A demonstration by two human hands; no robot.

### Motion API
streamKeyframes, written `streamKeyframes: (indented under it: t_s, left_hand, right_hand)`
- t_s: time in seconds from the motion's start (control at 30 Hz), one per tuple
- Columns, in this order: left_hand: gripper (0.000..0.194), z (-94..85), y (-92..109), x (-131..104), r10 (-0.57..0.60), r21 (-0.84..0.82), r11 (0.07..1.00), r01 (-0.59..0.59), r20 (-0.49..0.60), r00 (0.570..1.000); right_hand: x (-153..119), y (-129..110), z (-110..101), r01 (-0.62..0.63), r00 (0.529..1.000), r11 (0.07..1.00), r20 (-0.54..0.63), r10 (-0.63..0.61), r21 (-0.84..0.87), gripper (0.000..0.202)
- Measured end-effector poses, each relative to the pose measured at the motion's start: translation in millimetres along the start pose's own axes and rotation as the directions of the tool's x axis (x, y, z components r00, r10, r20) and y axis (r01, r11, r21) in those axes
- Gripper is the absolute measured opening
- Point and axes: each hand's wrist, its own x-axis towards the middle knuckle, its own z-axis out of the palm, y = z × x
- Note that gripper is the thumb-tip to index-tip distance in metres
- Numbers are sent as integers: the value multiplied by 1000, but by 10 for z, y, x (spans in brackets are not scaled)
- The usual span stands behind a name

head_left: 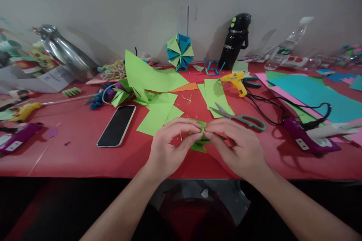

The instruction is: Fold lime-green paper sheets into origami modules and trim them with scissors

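Observation:
Near the front of the red table, a small folded green paper piece (200, 146) is pinched between both hands. My left hand (172, 145) grips its left side with thumb and fingers together. From the right, my right hand (236, 145) pinches the same piece, its fingertips almost touching those of the left. The fingers hide part of the paper's upper edge. Green paper sheets (160, 115) lie just beyond my left hand, and grey-green scissors (240, 117), blades apart, rest beyond my right hand.
A phone (116, 126) lies left of the hands. A yellow glue gun (236, 82), a black bottle (234, 41) and a blue-green paper ball (180, 51) stand behind. Cables run to a purple power strip (308, 137) at right, near coloured sheets (316, 94).

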Motion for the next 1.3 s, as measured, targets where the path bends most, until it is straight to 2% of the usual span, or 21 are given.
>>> streamKeyframes:
  t_s: [0.27,0.57,0.7,0.97,1.07,1.3]
  left_hand:
    - [12,7,-23,-22,-29,-18,999,29,-11,1000]
    - [12,26,-24,-30,7,0,1000,-7,-37,999]
    - [11,15,-3,-31,29,61,998,-27,-45,999]
    - [14,-31,29,-23,200,249,950,-186,-31,979]
    - [17,-45,22,-23,277,313,910,-270,23,961]
    - [21,-52,-6,-29,311,365,873,-325,97,945]
  right_hand:
    - [4,-20,-9,-2,999,1000,-48,1,-27,15]
    - [-20,-5,-8,-14,998,1000,-62,13,-15,17]
    - [-11,10,-9,-13,999,1000,-51,14,5,17]
    - [5,15,-20,-12,999,1000,-49,12,-5,12]
    - [12,4,-28,-21,999,999,-38,22,32,13]
    - [16,18,-66,-2,1000,1000,29,1,26,14]
